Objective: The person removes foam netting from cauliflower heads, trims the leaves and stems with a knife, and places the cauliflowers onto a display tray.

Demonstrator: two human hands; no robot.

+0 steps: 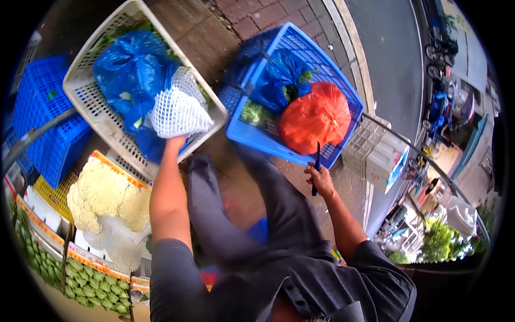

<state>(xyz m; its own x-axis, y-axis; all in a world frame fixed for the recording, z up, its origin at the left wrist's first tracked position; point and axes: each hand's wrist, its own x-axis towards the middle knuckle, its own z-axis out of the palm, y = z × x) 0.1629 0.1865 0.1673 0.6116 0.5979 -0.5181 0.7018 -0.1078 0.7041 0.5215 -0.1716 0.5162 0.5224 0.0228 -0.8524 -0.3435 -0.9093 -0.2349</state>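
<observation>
My left hand (pixel 175 143) reaches into a cream plastic crate (pixel 115 140) and grips white foam netting (pixel 179 110), which bunches over it and hides most of the fingers. Under and beside the netting, a blue plastic bag (pixel 131 64) fills much of the crate, with green leaves around it. My right hand (pixel 320 180) is closed around the dark handle of a knife (pixel 317 163), its blade pointing away from me. Just beyond the knife, a tied red plastic bag (pixel 316 118) sits in a blue crate (pixel 232 131), beside another blue bag (pixel 281 75) and leafy greens (pixel 255 114).
Cauliflower (pixel 110 190) is piled at my left, near green chayote-like vegetables (pixel 94 284) in boxes. Another blue crate (pixel 40 107) stands far left. White boxes (pixel 378 155) and a metal bar (pixel 424 153) are at the right, with the road (pixel 394 70) and parked motorbikes (pixel 440 107) beyond.
</observation>
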